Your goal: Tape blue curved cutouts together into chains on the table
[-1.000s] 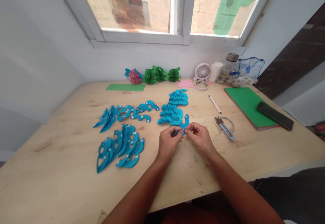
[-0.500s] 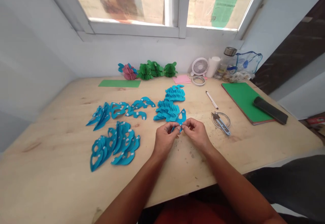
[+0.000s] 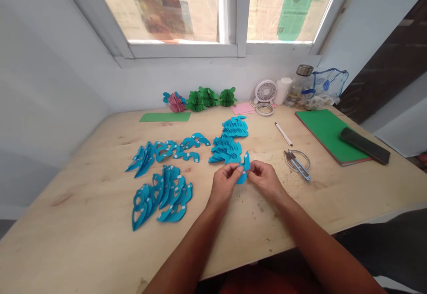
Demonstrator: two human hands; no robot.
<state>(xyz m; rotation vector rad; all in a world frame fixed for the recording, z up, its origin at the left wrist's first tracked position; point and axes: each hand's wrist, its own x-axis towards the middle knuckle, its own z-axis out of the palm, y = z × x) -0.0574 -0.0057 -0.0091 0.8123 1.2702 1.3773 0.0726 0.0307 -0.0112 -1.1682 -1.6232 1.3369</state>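
Between my hands is a curved blue paper cutout with small white squares stuck on it. My left hand is closed, thumb and fingers pinching the cutout's left side. At its right edge my right hand is also closed, its fingertips pressed together against the paper; whether they hold a small bit as well is hidden. Just beyond my hands lie a ruffled blue paper stack and another blue stack. On the left, several blue cutouts with white squares lie fanned in overlapping rows.
A box cutter lies over a tape ring at the right, near a white pen. Green sheets bear a black case. Along the wall stand green paper figures, a small fan and a bottle.
The cutout has been turned and shows more of its face between my hands. My right fingers have come slightly apart from my left. The whole view has shifted a little.
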